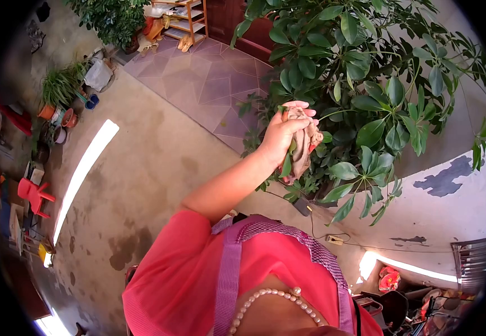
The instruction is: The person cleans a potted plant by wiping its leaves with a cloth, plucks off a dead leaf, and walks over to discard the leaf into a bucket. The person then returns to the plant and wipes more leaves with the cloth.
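My left hand is raised in front of the green potted shrub, its thumb and fingers closed round a crumpled tan cloth. The cloth hangs down from the grip and shows small red patches. Green leaves lie against the cloth and partly cover its left side. Broad glossy leaves spread just to the right of the hand. My right hand cannot be seen.
A dark power strip and a cable lie below the shrub. A wooden shoe rack stands by the door. Potted plants and a red chair are at the left. Cluttered items fill the lower right.
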The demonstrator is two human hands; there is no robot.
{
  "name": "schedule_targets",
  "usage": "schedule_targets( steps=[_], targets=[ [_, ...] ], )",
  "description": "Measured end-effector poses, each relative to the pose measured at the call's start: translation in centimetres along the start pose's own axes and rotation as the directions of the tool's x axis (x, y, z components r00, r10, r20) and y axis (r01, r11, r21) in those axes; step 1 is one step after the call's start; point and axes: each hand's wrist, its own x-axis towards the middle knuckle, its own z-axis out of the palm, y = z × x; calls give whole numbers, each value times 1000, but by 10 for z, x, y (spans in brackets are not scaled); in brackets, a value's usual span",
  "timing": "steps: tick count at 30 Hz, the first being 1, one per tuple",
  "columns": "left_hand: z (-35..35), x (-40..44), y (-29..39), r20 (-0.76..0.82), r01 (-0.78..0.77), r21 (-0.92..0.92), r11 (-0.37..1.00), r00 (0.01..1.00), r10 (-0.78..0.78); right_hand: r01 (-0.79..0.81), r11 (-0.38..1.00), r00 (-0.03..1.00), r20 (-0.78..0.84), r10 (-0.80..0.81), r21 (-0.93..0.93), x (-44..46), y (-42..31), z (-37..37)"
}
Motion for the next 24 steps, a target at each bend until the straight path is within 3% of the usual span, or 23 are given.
schedule_targets(
  steps=[3, 6, 11, 14, 17, 21, 23, 24],
  targets=[
    [5, -4, 10, -28, 12, -26, 1000, 1000, -13, 11, 990, 1000, -2, -11, 139, -2, -4, -4],
    [-2, -3, 24, -52, -9, -3, 1000, 999, 9, 99, 935, 983, 113, -145, 342, 8, -53, 9],
    [-7, -6, 12, -50, -21, -25, 999, 999, 19, 207, 958, 970, 167, -175, -199, 57, -38, 18],
    [-5, -14, 9, -61, 1, -34, 999, 998, -3, 433, 621, 899, 367, -239, -654, 111, 61, 6],
    [5, -29, -3, 53, 59, -39, 997, 997, -57, 481, 693, 806, 583, -106, -538, 72, -65, 13],
    [22, -56, -18, 95, 139, -67, 988, 987, -132, 695, 508, 616, 786, -56, -509, 96, -61, -8],
    [27, -61, -26, 51, 71, -57, 996, 996, -69, 666, 516, 676, 729, -111, -539, 102, -73, -12],
    [27, -59, -31, 23, 31, -50, 998, 999, -29, 730, 486, 657, 688, -309, -480, 107, -80, -11]
  ],
)
